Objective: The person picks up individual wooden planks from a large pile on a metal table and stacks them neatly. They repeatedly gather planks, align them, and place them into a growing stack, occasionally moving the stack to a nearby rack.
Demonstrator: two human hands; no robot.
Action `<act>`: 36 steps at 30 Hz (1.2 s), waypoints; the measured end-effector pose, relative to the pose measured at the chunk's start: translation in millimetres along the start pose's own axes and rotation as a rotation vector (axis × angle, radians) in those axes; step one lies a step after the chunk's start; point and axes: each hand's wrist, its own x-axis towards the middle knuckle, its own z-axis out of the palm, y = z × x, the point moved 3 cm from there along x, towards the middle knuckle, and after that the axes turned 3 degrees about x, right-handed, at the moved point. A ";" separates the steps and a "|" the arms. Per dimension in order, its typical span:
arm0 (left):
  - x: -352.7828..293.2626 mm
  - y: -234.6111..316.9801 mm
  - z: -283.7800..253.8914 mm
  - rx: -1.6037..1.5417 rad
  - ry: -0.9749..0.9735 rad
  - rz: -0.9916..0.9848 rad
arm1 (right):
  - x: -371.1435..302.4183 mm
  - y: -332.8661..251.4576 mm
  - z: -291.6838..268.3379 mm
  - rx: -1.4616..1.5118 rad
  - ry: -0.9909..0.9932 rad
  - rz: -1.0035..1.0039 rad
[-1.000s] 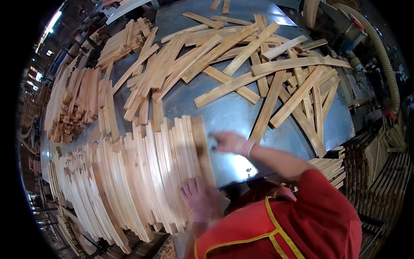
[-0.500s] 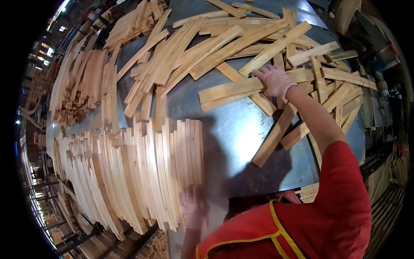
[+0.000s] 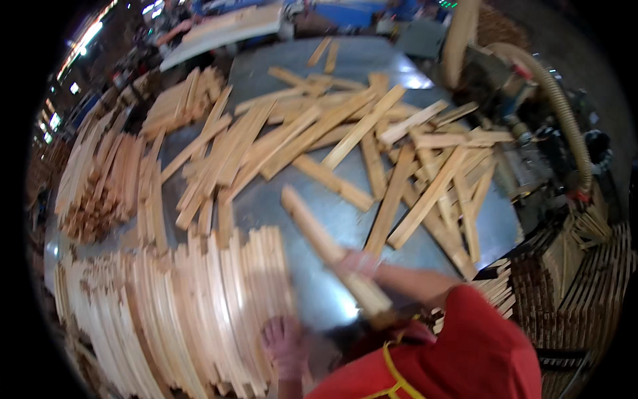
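In my right hand (image 3: 359,263), the fingers are closed round a wooden slat (image 3: 311,227), which slants over the bare metal near the front of the table; motion blurs it, so I cannot tell whether a second slat lies along it. My left hand (image 3: 286,347), in a pinkish glove like the right, rests with its fingers laid flat at the right end of a long row of slats (image 3: 176,309). Those slats stand packed side by side at the front left. Beyond the held slat, a loose heap of slats (image 3: 339,130) lies crisscrossed.
The metal table (image 3: 262,199) carries all the wood. Stacked slats (image 3: 100,189) sit at its left side, with another stack (image 3: 183,103) behind. At the right are a ribbed hose (image 3: 565,126) and racks of strips (image 3: 591,299) beyond the table edge.
My right hand has pulled the slat out of the heap, toward me and left, and turned it lengthwise. My left hand stays by the row's right end. The view has shifted.
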 end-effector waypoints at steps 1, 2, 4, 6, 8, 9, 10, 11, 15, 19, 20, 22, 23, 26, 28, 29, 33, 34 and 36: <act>-0.8 -1.4 4.5 -0.016 0.001 -0.006 | -6.2 9.3 36.3 0.020 -0.029 0.019; -2.6 1.5 5.6 -0.026 0.047 0.019 | -12.5 11.8 71.9 0.014 -0.077 0.004; -4.0 11.2 3.1 -0.025 0.116 0.051 | -22.5 3.4 128.7 -0.054 -0.244 -0.228; -6.1 36.2 -26.0 0.115 0.098 0.073 | -17.6 -3.4 140.6 -0.195 -0.362 -0.387; -11.4 23.5 -9.8 0.150 -0.134 0.133 | -17.2 -16.8 94.6 -0.285 -0.409 -0.436; -12.7 22.2 -11.4 0.150 -0.138 0.122 | -13.0 -23.3 58.2 -0.420 -0.330 -0.467; -13.3 24.8 -20.1 0.154 -0.136 0.105 | -10.0 -30.3 14.7 -0.559 -0.247 -0.501; -16.5 24.8 -24.2 0.164 -0.139 0.074 | -9.6 -36.2 -26.1 -0.788 -0.224 -0.539; -4.3 19.3 14.5 0.220 -0.118 0.112 | 13.8 39.4 -101.0 -1.196 0.017 -0.597; -2.3 41.4 -35.2 0.262 -0.120 0.294 | 7.7 12.3 -71.8 -1.277 -0.110 -0.711; 2.4 50.2 -36.7 0.232 -0.153 0.312 | -7.5 4.9 -56.4 -1.289 -0.182 -0.731; 14.5 72.3 -36.0 0.124 -0.239 0.324 | -45.7 3.4 -40.1 -0.784 -0.009 -1.103; 20.2 83.1 -32.4 0.064 -0.295 0.296 | -47.2 -0.3 -49.5 -0.724 0.043 -0.983; 35.3 114.5 -7.5 -0.083 -0.459 0.153 | -30.5 -6.6 -123.5 -0.575 0.236 -0.493; 42.9 126.8 8.0 -0.104 -0.487 0.070 | -27.7 17.6 -187.7 -0.533 0.550 -0.128; 45.7 128.3 14.7 -0.079 -0.467 0.051 | -27.0 40.0 -209.7 -0.517 0.777 -0.007; 68.0 136.7 31.2 -0.153 -0.595 -0.076 | -20.3 109.9 -212.3 -0.437 1.069 0.212; 69.7 134.2 29.7 -0.216 -0.670 -0.145 | -18.9 111.7 -207.7 -0.320 1.080 0.240; 64.4 122.9 25.9 -0.622 -0.678 -0.096 | -12.7 119.1 -202.6 -0.083 1.056 0.392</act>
